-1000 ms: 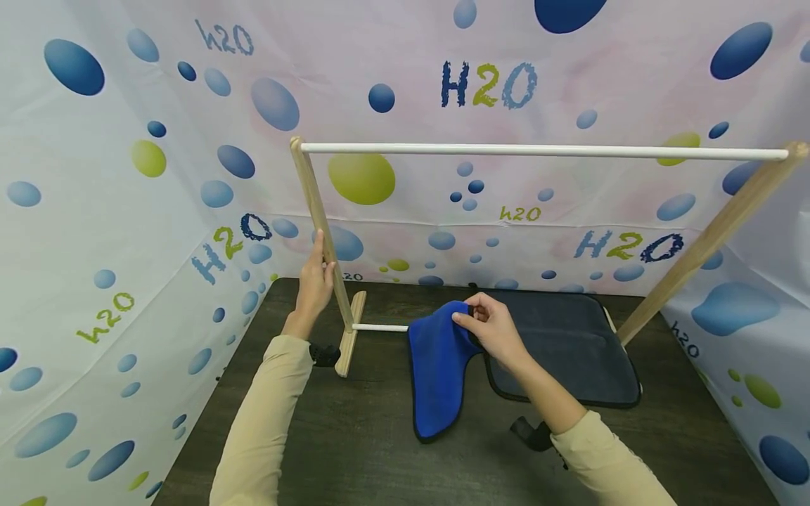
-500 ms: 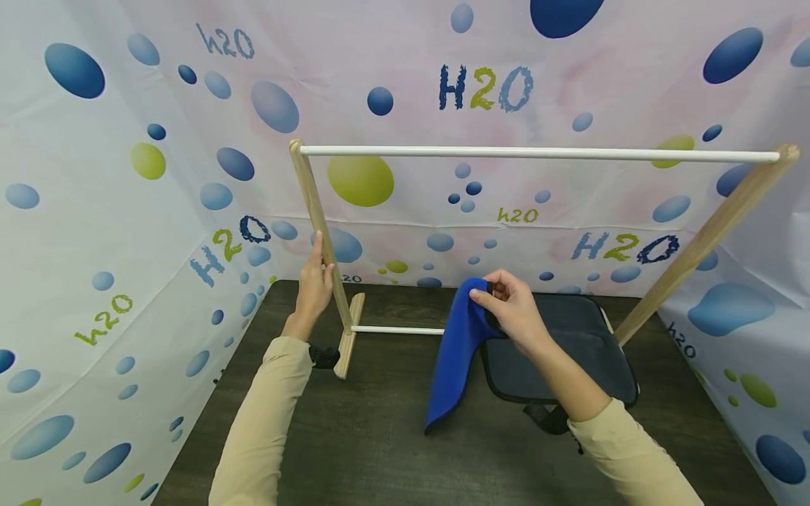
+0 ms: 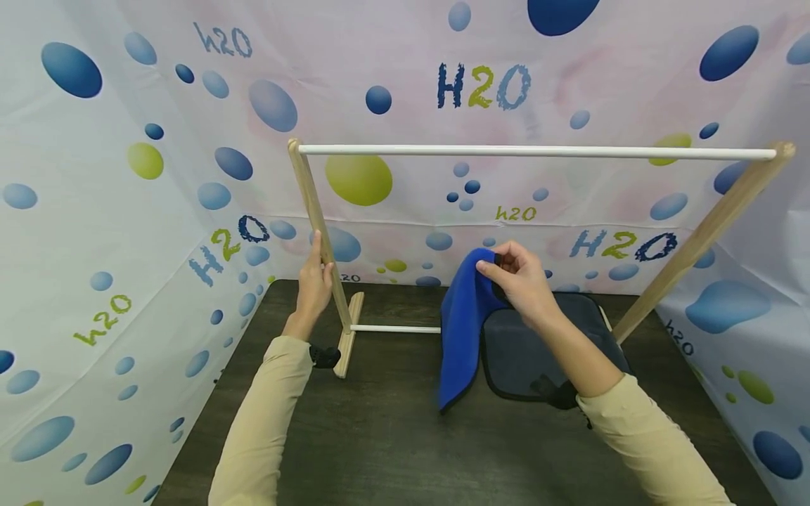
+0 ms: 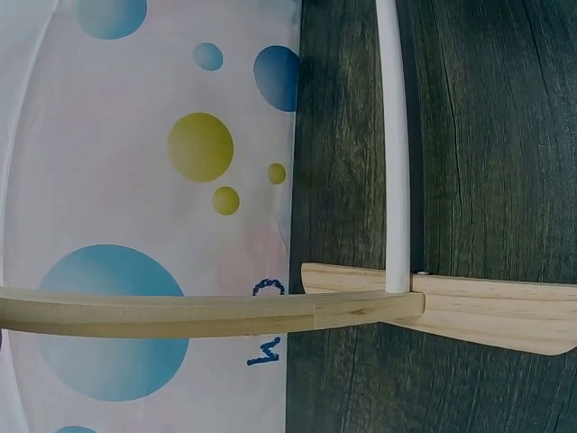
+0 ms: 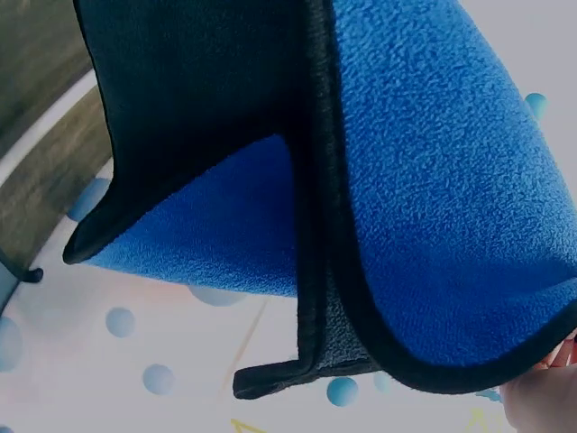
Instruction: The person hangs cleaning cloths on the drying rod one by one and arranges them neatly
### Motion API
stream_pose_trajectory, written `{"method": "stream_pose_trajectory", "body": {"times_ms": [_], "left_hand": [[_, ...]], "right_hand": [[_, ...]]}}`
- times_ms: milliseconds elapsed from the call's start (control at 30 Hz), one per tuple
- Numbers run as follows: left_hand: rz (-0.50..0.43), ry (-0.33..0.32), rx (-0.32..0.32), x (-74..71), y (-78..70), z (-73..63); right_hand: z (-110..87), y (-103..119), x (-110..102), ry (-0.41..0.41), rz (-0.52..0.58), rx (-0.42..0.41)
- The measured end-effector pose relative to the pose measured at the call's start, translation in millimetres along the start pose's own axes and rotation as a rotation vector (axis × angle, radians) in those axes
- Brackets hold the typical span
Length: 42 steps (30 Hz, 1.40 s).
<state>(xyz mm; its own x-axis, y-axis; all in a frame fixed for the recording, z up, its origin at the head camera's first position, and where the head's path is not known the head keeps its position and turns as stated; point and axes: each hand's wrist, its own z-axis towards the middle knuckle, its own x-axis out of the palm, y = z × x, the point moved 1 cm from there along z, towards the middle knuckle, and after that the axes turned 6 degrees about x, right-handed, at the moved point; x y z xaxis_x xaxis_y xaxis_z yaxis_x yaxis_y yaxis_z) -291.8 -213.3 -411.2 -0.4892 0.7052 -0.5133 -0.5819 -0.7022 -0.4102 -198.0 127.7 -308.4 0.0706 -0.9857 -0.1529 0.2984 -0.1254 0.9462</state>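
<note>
In the head view, my right hand (image 3: pixel 525 288) pinches a blue microfibre cloth (image 3: pixel 465 330) near its top edge. It hangs in folds over the table, a lower corner pointing downward. The right wrist view shows its plush blue face (image 5: pixel 442 189), dark grey reverse and black trim; part of the right hand (image 5: pixel 545 397) is at the corner. Over on the left, my left hand (image 3: pixel 312 284) holds the wooden post (image 3: pixel 314 200) of a drying rack between thumb and fingers. That post (image 4: pixel 216 316) and its foot (image 4: pixel 496 307) fill the left wrist view, without the hand.
A dark grey cloth (image 3: pixel 519 365) with black trim lies on the dark wooden table (image 3: pixel 380 436), partly behind my right arm. The rack's white upper rod (image 3: pixel 538 151) runs to a right post (image 3: pixel 702 242); a lower rod (image 3: pixel 395 329) passes near the tabletop. Printed curtains surround the table.
My right hand has moved up and to the right, lifting the blue cloth, which now hangs more upright. The left hand stays on the post.
</note>
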Motion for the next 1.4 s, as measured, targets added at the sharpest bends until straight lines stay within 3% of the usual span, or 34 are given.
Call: {"method": "stream_pose_trajectory", "body": {"times_ms": [533,1067,1400], "left_hand": [[-0.002,-0.002,-0.006,0.9,0.8,-0.9],[-0.010,0.002,-0.003,0.6,-0.4,-1.4],[-0.006,-0.004,-0.003,-0.1,-2.2,-0.9]], "right_hand": [[17.0,32.3,-15.8,0.011,0.011,-0.154],[33.7,53.9,-9.8,0.040,0.017,-0.243],[51.2,73.8,-3.4,0.075,0.078,-0.314]]}}
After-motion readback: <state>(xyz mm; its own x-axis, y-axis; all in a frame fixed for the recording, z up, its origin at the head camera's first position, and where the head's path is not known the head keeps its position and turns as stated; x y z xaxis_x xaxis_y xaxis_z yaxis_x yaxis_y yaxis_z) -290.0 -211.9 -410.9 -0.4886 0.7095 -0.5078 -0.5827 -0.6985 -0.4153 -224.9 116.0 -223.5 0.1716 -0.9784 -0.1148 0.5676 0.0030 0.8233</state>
